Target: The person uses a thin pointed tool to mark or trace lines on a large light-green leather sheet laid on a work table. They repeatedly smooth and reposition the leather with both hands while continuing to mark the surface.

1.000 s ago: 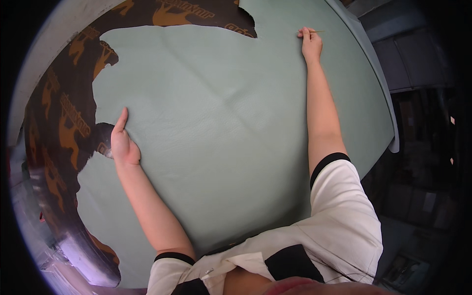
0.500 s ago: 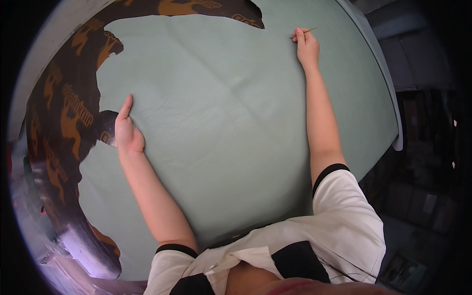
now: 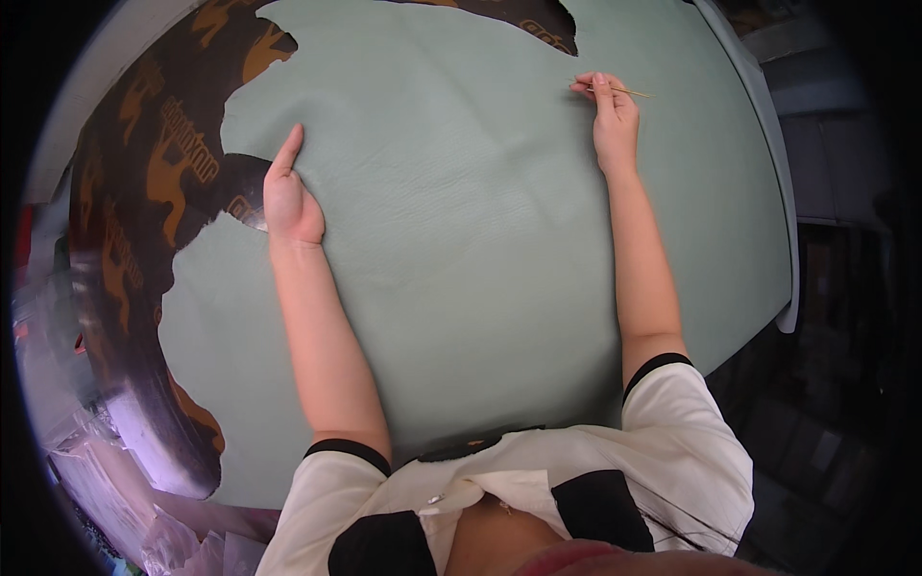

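A large sheet of pale green leather [image 3: 461,278] with a ragged left edge lies spread in front of me. At its far right part, my right hand [image 3: 615,120] pinches a thin golden stick [image 3: 629,92] between thumb and fingers. The stick slants out past the thumb to the right, and its kind is not clear. My left hand [image 3: 293,202] rests on the leather beside a dark notch in the left edge. One digit stretches away from me, and the hand holds nothing that I can see. Its other fingers are mostly hidden.
Dark brown sheeting with orange figures [image 3: 178,158] shows beyond the leather's ragged edge, under a glossy surface. On the right, the leather drapes over a pale rolled edge [image 3: 783,211]. Crumpled clear plastic [image 3: 182,542] lies at the lower left.
My view has shifted, so the leather sits farther right in it. Against the leather, my right hand has come nearer and left with the stick. My left hand stays by the notch.
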### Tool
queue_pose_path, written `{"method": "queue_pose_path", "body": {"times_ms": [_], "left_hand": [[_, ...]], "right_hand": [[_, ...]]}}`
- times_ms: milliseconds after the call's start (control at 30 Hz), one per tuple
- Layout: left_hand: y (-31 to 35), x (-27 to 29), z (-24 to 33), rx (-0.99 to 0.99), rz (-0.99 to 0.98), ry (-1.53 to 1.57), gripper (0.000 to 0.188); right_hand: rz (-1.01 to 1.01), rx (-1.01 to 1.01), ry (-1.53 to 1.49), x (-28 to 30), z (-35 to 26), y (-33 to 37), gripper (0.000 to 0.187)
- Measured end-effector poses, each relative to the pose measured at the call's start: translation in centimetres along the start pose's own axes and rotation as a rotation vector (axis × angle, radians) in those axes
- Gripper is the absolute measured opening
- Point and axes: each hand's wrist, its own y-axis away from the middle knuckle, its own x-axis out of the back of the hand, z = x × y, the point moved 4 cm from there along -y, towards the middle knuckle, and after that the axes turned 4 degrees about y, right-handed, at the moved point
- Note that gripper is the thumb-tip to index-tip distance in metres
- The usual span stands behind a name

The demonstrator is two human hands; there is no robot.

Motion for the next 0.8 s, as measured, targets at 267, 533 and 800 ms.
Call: {"method": "queue_pose_path", "body": {"times_ms": [267, 533, 800], "left_hand": [[-0.1, 0.2, 0.0, 0.018, 0.108, -0.057, 0.036], [-0.2, 0.3, 0.0, -0.001, 0.102, -0.155, 0.037], [-0.2, -0.2, 0.3, -0.045, 0.116, -0.123, 0.038]], "right_hand": [[-0.372, 0.116, 0.156, -12.3, -3.6, -0.3, 0.033], [-0.155, 0.205, 0.406, -11.6, -2.4, -2.1, 0.028], [-0.079, -0.108, -0.001, -5.1, -2.7, 3.2, 0.029]]}}
